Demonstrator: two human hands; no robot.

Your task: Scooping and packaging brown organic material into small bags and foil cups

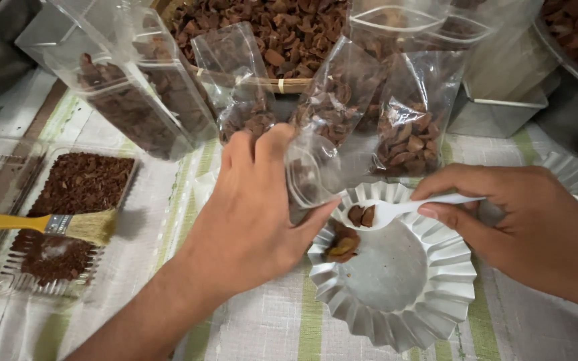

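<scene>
Fluted foil dish [396, 314] on striped cloth [269, 327], nearly bare. Left hand [255, 200] pinches small clear bag [306, 177] open just above dish rim. Right hand [530, 220] grips white spoon [396, 207], two brown pieces [361, 215] aboard. Advise: level spoon, bag mouth wide.

Two hands [249, 207] [530, 227], one spoon [396, 207], one brush [55, 224], one fluted foil dish [396, 267].

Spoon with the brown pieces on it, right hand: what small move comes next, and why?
Probably tip the white spoon toward the mouth of the clear bag that the left hand holds open. The right hand holds the spoon loaded with a couple of brown pieces over the fluted foil dish, right beside the bag's opening. A few pieces remain in the dish.
</scene>
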